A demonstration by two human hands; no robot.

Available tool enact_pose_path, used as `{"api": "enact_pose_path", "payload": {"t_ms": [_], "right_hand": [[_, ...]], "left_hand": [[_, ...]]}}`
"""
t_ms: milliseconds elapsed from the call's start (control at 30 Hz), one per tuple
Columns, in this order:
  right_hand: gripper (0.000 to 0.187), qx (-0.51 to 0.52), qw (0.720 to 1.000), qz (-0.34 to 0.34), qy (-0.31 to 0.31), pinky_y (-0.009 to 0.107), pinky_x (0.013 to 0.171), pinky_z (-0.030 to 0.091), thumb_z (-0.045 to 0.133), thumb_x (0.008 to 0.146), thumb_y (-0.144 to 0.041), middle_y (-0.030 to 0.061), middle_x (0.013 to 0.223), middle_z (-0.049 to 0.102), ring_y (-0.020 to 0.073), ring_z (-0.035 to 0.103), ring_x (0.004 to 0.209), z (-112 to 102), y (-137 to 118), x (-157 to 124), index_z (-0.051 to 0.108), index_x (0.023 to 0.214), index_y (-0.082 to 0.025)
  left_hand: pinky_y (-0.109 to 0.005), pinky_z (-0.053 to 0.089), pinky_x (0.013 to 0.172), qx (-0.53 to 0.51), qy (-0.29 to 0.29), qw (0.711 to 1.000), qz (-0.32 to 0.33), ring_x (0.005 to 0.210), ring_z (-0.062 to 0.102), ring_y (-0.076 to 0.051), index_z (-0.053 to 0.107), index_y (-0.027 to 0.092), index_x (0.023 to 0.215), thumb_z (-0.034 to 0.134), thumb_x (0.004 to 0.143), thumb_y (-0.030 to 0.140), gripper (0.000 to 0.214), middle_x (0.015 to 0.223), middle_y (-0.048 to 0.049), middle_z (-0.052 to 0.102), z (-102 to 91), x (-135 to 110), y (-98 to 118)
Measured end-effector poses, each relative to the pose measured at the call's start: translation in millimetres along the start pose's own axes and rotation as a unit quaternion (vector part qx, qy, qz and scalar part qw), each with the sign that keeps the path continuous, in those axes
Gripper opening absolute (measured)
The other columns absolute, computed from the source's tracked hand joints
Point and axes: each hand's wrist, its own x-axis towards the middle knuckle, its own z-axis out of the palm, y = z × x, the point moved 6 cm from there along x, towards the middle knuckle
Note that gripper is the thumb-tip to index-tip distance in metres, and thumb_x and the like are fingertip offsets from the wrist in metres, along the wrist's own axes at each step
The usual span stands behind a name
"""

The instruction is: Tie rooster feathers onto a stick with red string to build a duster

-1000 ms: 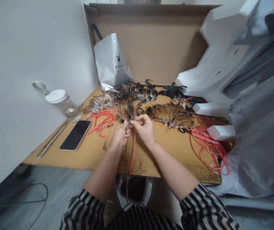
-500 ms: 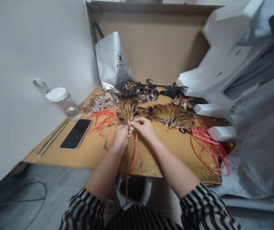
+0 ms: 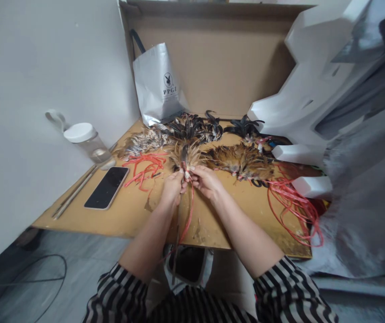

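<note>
A feather duster [image 3: 186,153], brown feathers gathered round one end of a thin stick [image 3: 175,251], stands between my hands in the middle of the table. My left hand [image 3: 172,187] is closed round it just below the feathers. Fingers of my right hand [image 3: 207,181] pinch its whitish base from the other side, where red plastic strip [image 3: 190,213] wraps it and trails down past the table edge. The exact fingertip contact is partly hidden.
Brown feather bunches [image 3: 242,161] lie to the right, beside a heap of red strips [image 3: 293,204]. Darker feathers [image 3: 192,125] lie behind. On the left are cut red strips [image 3: 145,168], a phone [image 3: 107,188], a bottle [image 3: 89,143] and sticks [image 3: 76,193]. A bin [image 3: 188,267] stands below the edge.
My right hand has shifted slightly right and turned, its fingers lower at the duster's base. The feather head has tipped a little to the right, and the stick's lower end has swung slightly left.
</note>
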Motion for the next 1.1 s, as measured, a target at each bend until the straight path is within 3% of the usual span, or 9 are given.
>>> {"api": "enact_pose_path", "payload": {"t_ms": [200, 333, 467, 633, 767, 833, 933, 1000, 1100], "right_hand": [[0.03, -0.063, 0.993, -0.076, 0.066, 0.02, 0.046, 0.032, 0.075, 0.052, -0.035, -0.0048, 0.048, 0.054, 0.0067, 0.044, 0.045, -3.0, 10.2, 4.8, 0.052, 0.056, -0.016], [0.03, -0.075, 0.99, -0.094, 0.075, 0.023, 0.052, 0.037, 0.075, 0.052, -0.037, -0.0039, 0.051, 0.056, 0.0094, 0.049, 0.049, -6.3, 15.9, 9.3, 0.053, 0.057, -0.017], [0.031, -0.052, 0.992, -0.094, 0.069, 0.023, 0.051, 0.039, 0.076, 0.051, -0.036, -0.0046, 0.05, 0.055, 0.0094, 0.049, 0.049, -6.5, 18.8, 11.3, 0.052, 0.057, -0.017], [0.029, -0.016, 1.0, -0.007, 0.024, 0.023, 0.05, 0.043, 0.073, 0.058, -0.032, -0.0044, 0.054, 0.057, 0.01, 0.052, 0.048, -1.6, 21.8, 6.3, 0.048, 0.067, -0.019], [0.019, 0.011, 0.995, 0.083, -0.053, 0.024, 0.053, 0.047, 0.066, 0.065, -0.02, -0.0014, 0.065, 0.062, 0.0103, 0.057, 0.055, 1.3, 23.2, 1.3, 0.051, 0.075, -0.018], [0.015, 0.009, 0.988, 0.12, -0.101, 0.018, 0.046, 0.042, 0.063, 0.066, -0.015, -0.0004, 0.065, 0.061, 0.0072, 0.052, 0.049, 3.5, 25.1, -0.1, 0.054, 0.078, -0.016], [0.016, -0.015, 0.983, 0.138, -0.124, 0.012, 0.033, 0.019, 0.061, 0.063, -0.012, -0.0037, 0.055, 0.055, 0.0013, 0.031, 0.035, 3.9, 26.3, -1.0, 0.056, 0.078, -0.014], [0.016, -0.052, 0.987, 0.119, -0.097, 0.013, 0.033, 0.009, 0.062, 0.062, -0.014, -0.0074, 0.047, 0.047, 0.0004, 0.02, 0.032, 1.7, 23.6, -1.3, 0.056, 0.077, -0.015], [0.017, -0.12, 0.99, 0.068, -0.04, 0.016, 0.034, 0.006, 0.065, 0.063, -0.026, -0.0103, 0.042, 0.038, 0.0013, 0.017, 0.032, -1.7, 16.1, -3.4, 0.056, 0.073, -0.016]], "left_hand": [[-0.016, 0.013, 0.032, -0.03, 0.003, 1.0, 0.004, 0.035, 0.03, -0.002, 0.048, 0.013, 0.062, 0.061, 0.073, 0.039, 0.031, 0.053, 0.0027, 0.046, -2.3, 2.4, -2.9], [-0.016, 0.014, 0.032, -0.033, -0.01, 0.999, 0.021, 0.037, 0.032, -0.002, 0.049, 0.013, 0.065, 0.062, 0.069, 0.05, 0.039, 0.054, 0.0029, 0.046, -0.4, -0.2, 0.7], [-0.015, 0.013, 0.033, -0.021, -0.042, 0.998, 0.029, 0.037, 0.029, -0.001, 0.051, 0.012, 0.067, 0.07, 0.064, 0.045, 0.038, 0.054, 0.0039, 0.045, 4.0, -2.7, 2.1], [-0.016, 0.014, 0.034, -0.025, -0.036, 0.998, 0.039, 0.037, 0.028, -0.001, 0.048, 0.013, 0.062, 0.07, 0.065, 0.04, 0.035, 0.051, 0.0052, 0.042, 1.6, -2.0, 3.1], [-0.015, 0.014, 0.034, -0.033, -0.031, 0.998, 0.045, 0.036, 0.027, -0.001, 0.049, 0.013, 0.062, 0.07, 0.064, 0.039, 0.034, 0.05, 0.0056, 0.041, -1.9, -0.6, 5.6], [-0.015, 0.014, 0.034, -0.034, -0.024, 0.998, 0.049, 0.036, 0.028, -0.001, 0.048, 0.013, 0.06, 0.071, 0.062, 0.039, 0.035, 0.051, 0.0054, 0.042, -3.7, -0.1, 7.0], [-0.014, 0.013, 0.033, -0.032, 0.0, 0.998, 0.047, 0.036, 0.029, -0.001, 0.048, 0.013, 0.06, 0.072, 0.061, 0.038, 0.035, 0.051, 0.0047, 0.044, -6.7, 0.1, 7.7], [-0.015, 0.013, 0.033, -0.028, 0.014, 0.999, 0.041, 0.036, 0.029, -0.001, 0.049, 0.013, 0.061, 0.072, 0.061, 0.037, 0.034, 0.051, 0.0043, 0.045, -7.4, -0.2, 7.2], [-0.015, 0.013, 0.033, -0.018, 0.012, 0.999, 0.038, 0.036, 0.028, -0.001, 0.048, 0.013, 0.06, 0.073, 0.061, 0.038, 0.035, 0.05, 0.0046, 0.045, -5.1, -0.9, 6.0]]}}
